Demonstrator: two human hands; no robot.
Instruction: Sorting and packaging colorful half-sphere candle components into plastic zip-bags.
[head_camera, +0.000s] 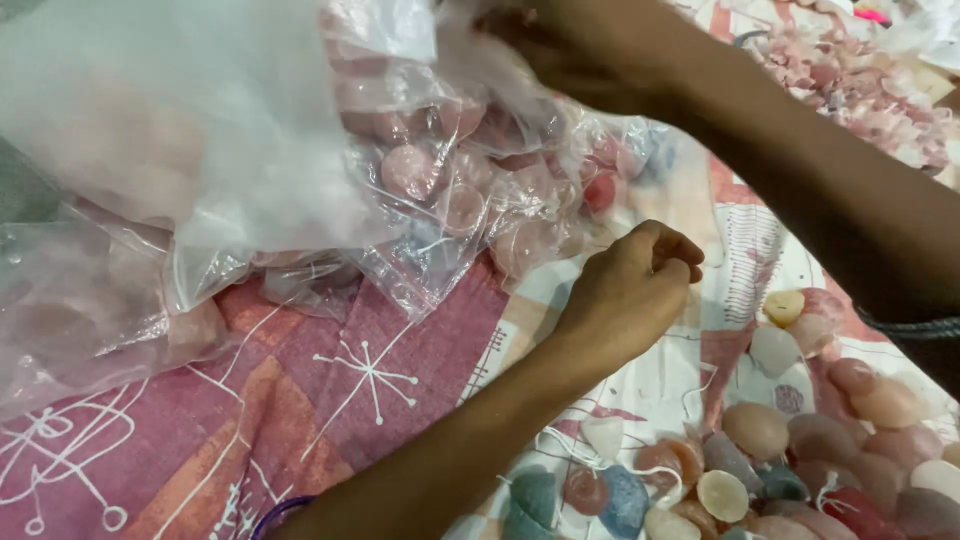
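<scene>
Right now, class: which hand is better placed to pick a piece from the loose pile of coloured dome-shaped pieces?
Probably the left hand: its curled fingers sit nearest the pile of coloured dome-shaped pieces, while the right hand is farther off, gripping the clear plastic bag.

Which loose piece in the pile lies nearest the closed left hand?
The pale yellow rounded piece, just right of the left hand; the other loose pieces lie lower down.

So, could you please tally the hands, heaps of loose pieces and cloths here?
Hands: 2, the left hand and the right hand
Heaps: 2, the near heap and the far heap
Cloth: 1
Total: 5
</scene>
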